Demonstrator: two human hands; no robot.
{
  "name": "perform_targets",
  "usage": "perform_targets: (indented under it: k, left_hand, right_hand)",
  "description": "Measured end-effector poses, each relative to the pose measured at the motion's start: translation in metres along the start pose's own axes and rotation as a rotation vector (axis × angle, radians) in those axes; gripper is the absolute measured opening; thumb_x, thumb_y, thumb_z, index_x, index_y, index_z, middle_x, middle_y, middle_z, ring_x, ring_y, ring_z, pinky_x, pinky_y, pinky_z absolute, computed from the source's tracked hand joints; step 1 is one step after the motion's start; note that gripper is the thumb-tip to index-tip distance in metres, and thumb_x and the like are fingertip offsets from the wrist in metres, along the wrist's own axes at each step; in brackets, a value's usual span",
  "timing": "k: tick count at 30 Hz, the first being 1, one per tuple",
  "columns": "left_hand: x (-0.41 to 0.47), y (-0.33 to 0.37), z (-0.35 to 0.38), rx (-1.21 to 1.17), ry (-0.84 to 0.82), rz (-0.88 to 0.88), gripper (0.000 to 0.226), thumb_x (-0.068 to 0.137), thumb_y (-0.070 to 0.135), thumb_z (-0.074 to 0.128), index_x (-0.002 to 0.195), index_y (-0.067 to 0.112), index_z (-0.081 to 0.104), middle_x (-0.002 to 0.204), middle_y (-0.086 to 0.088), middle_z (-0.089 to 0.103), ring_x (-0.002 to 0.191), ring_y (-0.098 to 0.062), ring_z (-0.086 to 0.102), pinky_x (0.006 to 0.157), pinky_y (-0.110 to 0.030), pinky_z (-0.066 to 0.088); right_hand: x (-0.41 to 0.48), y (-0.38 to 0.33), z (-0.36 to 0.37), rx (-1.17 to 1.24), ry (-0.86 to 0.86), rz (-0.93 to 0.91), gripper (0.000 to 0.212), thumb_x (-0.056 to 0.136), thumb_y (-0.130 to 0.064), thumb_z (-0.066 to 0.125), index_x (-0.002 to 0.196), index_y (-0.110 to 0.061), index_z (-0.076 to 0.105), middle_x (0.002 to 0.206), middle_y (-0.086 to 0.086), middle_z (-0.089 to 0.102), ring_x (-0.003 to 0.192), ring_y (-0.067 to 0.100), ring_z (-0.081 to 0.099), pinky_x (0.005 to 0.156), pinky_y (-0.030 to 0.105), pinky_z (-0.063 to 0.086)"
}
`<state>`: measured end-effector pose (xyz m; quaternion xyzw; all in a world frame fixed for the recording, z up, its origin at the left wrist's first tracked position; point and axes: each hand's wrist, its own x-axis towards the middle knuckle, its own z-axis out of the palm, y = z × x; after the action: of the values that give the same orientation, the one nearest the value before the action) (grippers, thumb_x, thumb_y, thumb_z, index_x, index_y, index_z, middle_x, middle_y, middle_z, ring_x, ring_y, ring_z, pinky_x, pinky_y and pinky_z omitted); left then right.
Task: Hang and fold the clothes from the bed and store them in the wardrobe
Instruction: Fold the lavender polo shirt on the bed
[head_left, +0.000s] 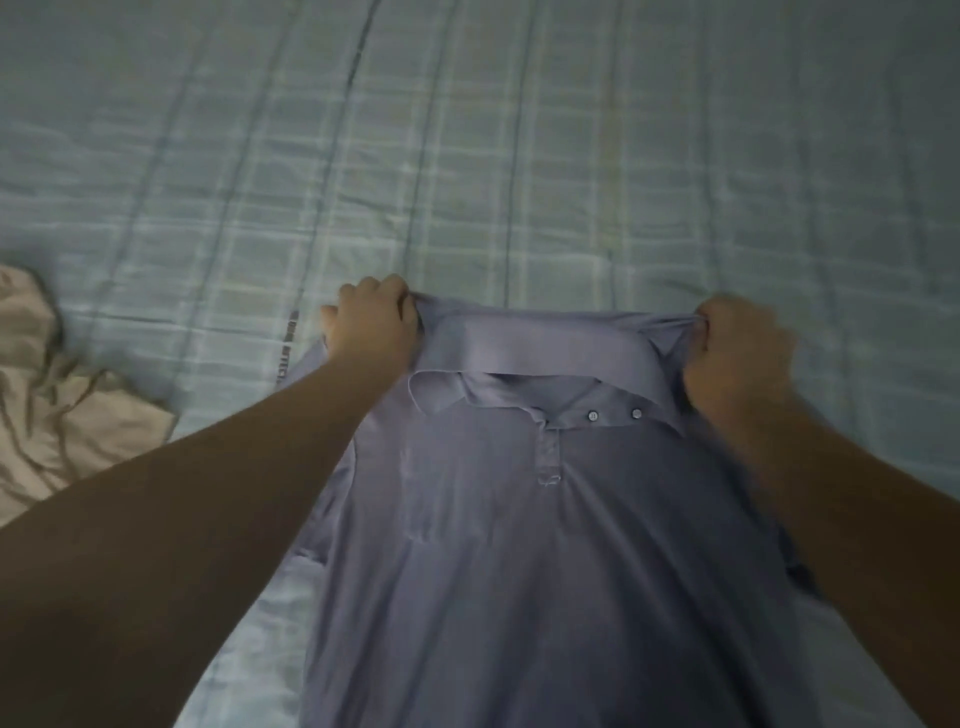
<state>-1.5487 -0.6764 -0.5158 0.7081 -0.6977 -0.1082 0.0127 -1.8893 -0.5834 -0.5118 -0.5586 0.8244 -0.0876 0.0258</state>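
Across the checked bed (519, 130), a grey-blue polo shirt (519, 545) is lying front-up, hem toward the person, with a beige garment (62, 415) lying crumpled well to its left. The left hand (371, 317) and right hand (737, 348) are each clenching a shoulder beside the collar (519, 348); pulling both outward evenly is likely flattening it best for folding.

Polo shirt (519, 545): plain muted grey-lavender all over, no print; collar (519, 348) a shade paler than the body, two small whitish buttons (592, 415) on the open placket. Bedsheet (519, 156): pale blue-green ground with a check of thin, lighter, near-white lines, crossed lengthwise by darker slate-blue stripes and one faint yellowish line right of centre. Crumpled garment (62, 426) at the left edge: plain beige to light tan, no pattern visible, folds shading to grey-brown.
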Motion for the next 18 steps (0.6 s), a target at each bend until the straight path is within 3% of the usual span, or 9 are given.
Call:
perform_targets:
  k: [8, 11, 13, 16, 18]
  left_hand:
    - [0.033, -0.019, 0.061, -0.06, 0.177, 0.193, 0.023, 0.095, 0.031, 0.048, 0.105, 0.013, 0.055, 0.11, -0.015, 0.053, 0.102, -0.036, 0.047, 0.087, -0.048, 0.033]
    - [0.035, -0.022, 0.053, -0.166, 0.117, 0.153, 0.024, 0.091, 0.028, 0.055, 0.112, 0.017, 0.059, 0.12, -0.011, 0.053, 0.113, -0.036, 0.046, 0.096, -0.046, 0.031]
    - [0.037, -0.027, 0.038, -0.233, 0.06, 0.173, 0.038, 0.085, 0.029, 0.054, 0.121, 0.017, 0.061, 0.127, -0.012, 0.055, 0.122, -0.037, 0.045, 0.101, -0.045, 0.032]
    - [0.028, -0.024, 0.014, -0.228, 0.169, 0.436, 0.054, 0.079, 0.023, 0.043, 0.126, 0.004, 0.062, 0.13, -0.02, 0.059, 0.13, -0.044, 0.047, 0.111, -0.048, 0.032]
    - [0.008, -0.007, 0.011, -0.205, 0.142, 0.63, 0.055, 0.084, 0.018, 0.04, 0.132, 0.0, 0.058, 0.14, -0.022, 0.054, 0.138, -0.044, 0.041, 0.117, -0.051, 0.03]
  right_hand:
    - [0.022, 0.015, 0.061, 0.052, 0.107, -0.029, 0.029, 0.083, -0.025, 0.045, 0.103, -0.01, 0.06, 0.107, 0.021, 0.057, 0.101, 0.043, 0.051, 0.086, 0.048, 0.033]
    - [0.022, 0.02, 0.057, 0.163, 0.062, -0.066, 0.034, 0.081, -0.025, 0.046, 0.108, -0.012, 0.062, 0.113, 0.018, 0.059, 0.105, 0.041, 0.051, 0.091, 0.046, 0.034]
    - [0.023, 0.019, 0.043, 0.239, 0.068, -0.07, 0.038, 0.079, -0.023, 0.045, 0.111, -0.013, 0.063, 0.117, 0.016, 0.061, 0.109, 0.04, 0.052, 0.097, 0.045, 0.034]
    - [0.011, 0.005, 0.018, 0.298, 0.195, -0.104, 0.038, 0.081, -0.006, 0.047, 0.117, -0.006, 0.061, 0.123, 0.018, 0.058, 0.117, 0.036, 0.049, 0.106, 0.039, 0.032]
    - [-0.006, -0.018, 0.004, 0.338, 0.158, -0.237, 0.043, 0.086, -0.002, 0.046, 0.127, -0.004, 0.058, 0.135, 0.017, 0.055, 0.128, 0.033, 0.046, 0.115, 0.035, 0.028]
